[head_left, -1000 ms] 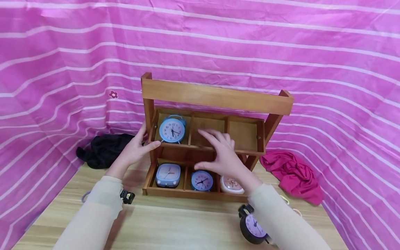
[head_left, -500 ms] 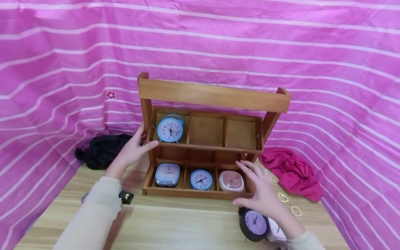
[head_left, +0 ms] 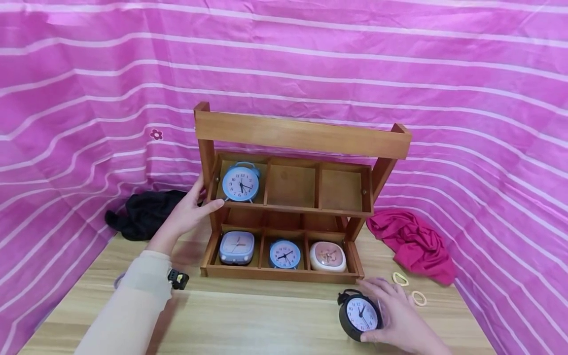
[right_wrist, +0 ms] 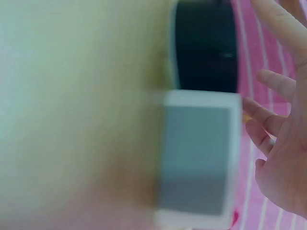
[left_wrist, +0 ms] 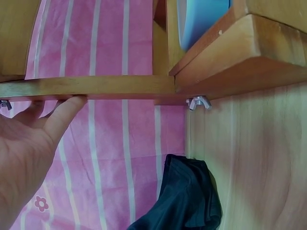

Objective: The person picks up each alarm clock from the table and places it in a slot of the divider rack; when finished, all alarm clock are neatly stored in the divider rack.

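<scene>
The wooden rack (head_left: 301,135) is steadied at its left post by the left hand (head_left: 188,214), thumb hooked over the upper shelf edge. At the right, the black alarm clock (head_left: 358,315) — standing on the table (head_left: 248,320) just before the rack — is being cupped by the right hand (head_left: 395,318), fingers curling round its back. The pick-up step appears in hand; a firm grip is called for next — then a lift.

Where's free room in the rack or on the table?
Free: upper middle cell and upper right cell beside the blue clock; table front left of the black clock. Crowded: bottom row, three clocks.
</scene>
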Motion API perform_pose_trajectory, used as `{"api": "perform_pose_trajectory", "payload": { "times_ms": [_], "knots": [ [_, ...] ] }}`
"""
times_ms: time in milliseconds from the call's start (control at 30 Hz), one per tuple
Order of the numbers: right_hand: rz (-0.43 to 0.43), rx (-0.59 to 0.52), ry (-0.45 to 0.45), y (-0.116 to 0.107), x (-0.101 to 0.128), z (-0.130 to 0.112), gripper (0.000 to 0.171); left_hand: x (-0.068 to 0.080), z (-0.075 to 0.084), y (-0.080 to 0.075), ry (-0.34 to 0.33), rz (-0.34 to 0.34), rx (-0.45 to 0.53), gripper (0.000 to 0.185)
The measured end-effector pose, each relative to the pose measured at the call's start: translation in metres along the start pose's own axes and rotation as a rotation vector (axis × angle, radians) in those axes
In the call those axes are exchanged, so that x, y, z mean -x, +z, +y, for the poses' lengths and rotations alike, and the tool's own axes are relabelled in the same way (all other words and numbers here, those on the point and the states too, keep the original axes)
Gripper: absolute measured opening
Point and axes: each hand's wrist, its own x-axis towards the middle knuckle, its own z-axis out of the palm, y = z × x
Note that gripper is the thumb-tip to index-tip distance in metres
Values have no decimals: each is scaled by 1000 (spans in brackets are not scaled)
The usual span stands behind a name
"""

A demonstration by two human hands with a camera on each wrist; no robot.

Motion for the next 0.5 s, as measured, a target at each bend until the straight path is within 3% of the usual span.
{"api": "perform_pose_trajectory", "payload": {
  "times_ms": [133, 500],
  "knots": [
    [14, 20, 23, 7, 11, 5, 101, -1, 2, 0, 11, 10, -8, 96],
    [34, 61, 32, 13, 12, 4, 88, -2, -2, 3, 7, 4, 3, 94]
  ]
}}
